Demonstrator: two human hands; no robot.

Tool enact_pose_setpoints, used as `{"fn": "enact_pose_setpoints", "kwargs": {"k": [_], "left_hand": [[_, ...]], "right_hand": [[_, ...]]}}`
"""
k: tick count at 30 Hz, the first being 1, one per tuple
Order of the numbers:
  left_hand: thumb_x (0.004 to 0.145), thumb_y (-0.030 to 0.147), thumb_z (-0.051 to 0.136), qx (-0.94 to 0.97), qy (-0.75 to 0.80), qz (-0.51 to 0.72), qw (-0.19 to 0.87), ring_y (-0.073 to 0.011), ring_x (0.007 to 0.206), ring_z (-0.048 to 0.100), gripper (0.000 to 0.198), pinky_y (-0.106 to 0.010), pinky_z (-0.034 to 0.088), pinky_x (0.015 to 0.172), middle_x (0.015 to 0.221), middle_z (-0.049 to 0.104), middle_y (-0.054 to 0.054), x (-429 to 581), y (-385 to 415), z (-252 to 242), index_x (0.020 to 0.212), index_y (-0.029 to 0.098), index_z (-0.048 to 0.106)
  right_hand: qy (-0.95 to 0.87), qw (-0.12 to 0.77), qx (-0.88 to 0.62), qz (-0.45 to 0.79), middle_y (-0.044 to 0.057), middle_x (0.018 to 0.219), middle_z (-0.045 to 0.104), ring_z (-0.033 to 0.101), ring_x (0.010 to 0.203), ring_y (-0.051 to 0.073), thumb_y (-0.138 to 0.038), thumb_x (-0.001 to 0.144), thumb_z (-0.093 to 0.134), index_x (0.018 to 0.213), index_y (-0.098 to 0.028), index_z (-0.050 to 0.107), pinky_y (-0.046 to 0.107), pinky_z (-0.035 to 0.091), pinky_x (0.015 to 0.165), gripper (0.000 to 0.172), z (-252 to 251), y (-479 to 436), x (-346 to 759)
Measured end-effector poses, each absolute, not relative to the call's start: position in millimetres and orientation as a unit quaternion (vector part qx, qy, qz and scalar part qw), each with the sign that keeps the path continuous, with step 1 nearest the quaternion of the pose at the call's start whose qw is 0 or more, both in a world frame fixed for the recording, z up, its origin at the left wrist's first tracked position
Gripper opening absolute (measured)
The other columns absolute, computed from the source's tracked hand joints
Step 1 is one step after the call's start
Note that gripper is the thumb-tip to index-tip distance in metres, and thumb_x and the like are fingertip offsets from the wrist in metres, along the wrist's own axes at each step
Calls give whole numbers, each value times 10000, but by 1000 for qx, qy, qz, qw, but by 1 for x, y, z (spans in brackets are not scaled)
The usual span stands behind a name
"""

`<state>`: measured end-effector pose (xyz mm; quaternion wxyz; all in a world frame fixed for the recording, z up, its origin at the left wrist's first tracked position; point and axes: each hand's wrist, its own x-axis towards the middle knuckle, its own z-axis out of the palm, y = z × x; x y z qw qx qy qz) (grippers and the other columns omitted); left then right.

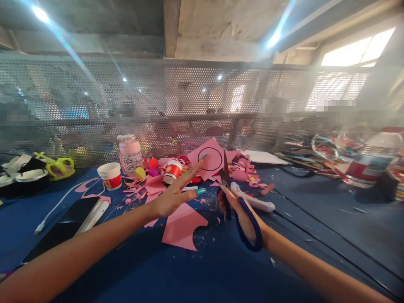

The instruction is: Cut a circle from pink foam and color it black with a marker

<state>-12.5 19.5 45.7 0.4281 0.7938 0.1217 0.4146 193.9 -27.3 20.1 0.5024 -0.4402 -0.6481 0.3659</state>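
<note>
We see the right hand (241, 210) closed through the blue loops of the scissors (226, 176) — blades upright, meeting the right edge of the pink paper (212, 162) with its drawn circle. Left of the scissors, the left hand (175, 194) stretches its fingers straight to that paper — whether they pinch it, we cannot tell.
</note>
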Motion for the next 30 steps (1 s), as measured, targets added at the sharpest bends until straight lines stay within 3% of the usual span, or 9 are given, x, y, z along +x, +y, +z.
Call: {"fn": "enact_pose_setpoints", "kwargs": {"k": [5,8,13,16,20,24,30], "left_hand": [[831,361,546,785,120,444,415,-234,1341,277,458,-454,155,1122,1366,448,-26,-11,16,51,1281,315,473],[814,354,583,757,138,490,409,-220,1211,456,370,-423,287,1071,1233,555,-61,-10,16,58,1169,252,566],[728,299,682,720,210,526,401,-176,896,618,258,-312,514,781,999,657,-73,-8,18,65,945,171,628],[675,268,727,705,226,528,415,-147,764,632,280,-270,532,668,880,675,-49,-7,19,65,914,163,628],[664,252,737,701,231,537,408,-103,646,605,294,-227,519,591,837,658,-27,-4,16,62,928,168,636],[655,239,749,713,238,522,403,-68,517,534,352,-177,458,468,713,617,14,-2,11,62,982,191,627],[634,232,764,713,227,519,414,-85,543,576,354,-203,512,504,803,640,-9,-1,5,66,951,178,617]], "right_hand": [[-646,497,-445,371,-29,602,455,430,503,105,-625,839,370,726,-195,465,244,375,463,454,20,-27,192],[-661,481,-460,345,-27,560,447,425,480,108,-653,829,347,699,-191,481,246,357,444,498,21,-27,192],[-683,441,-476,336,-19,525,445,437,471,119,-674,814,331,661,-200,481,266,384,475,521,30,-31,190],[-691,430,-482,324,-10,552,480,468,503,138,-663,810,348,692,-207,505,286,423,526,497,33,-35,188],[-703,432,-486,287,13,706,583,546,686,184,-571,832,414,753,-234,575,325,463,686,382,29,-36,190],[-695,433,-484,309,20,742,598,559,719,204,-551,840,407,802,-249,598,336,464,690,360,23,-36,192],[-693,448,-478,301,6,665,565,531,655,185,-569,824,426,758,-224,580,333,459,695,384,26,-38,190]]}}
